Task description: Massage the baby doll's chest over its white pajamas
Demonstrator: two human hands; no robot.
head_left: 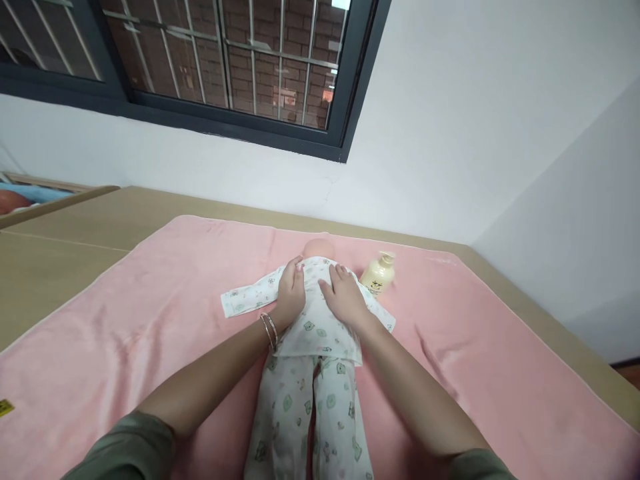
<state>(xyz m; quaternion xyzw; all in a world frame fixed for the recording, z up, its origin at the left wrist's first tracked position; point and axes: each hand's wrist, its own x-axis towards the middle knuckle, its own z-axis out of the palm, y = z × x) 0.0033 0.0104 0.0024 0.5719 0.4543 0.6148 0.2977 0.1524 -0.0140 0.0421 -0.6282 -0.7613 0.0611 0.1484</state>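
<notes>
A doll-like figure in a white pyjama top with green and brown prints lies lengthwise before me. Matching trousers reach toward the bottom edge. Only a rounded, skin-toned head shows past the collar; I cannot make out its features. My left hand, with bracelets at the wrist, rests along the top's left shoulder, fingers extended and cupping its side. Flat on the upper right part of the top lies my right hand, thumb apart from the fingers. Just beyond it is a pale yellow pump bottle.
A pink blanket with creases covers most of the tan surface. White wall and a dark-framed barred window stand behind. At the far left, a wooden-edged tray holds blue and reddish things.
</notes>
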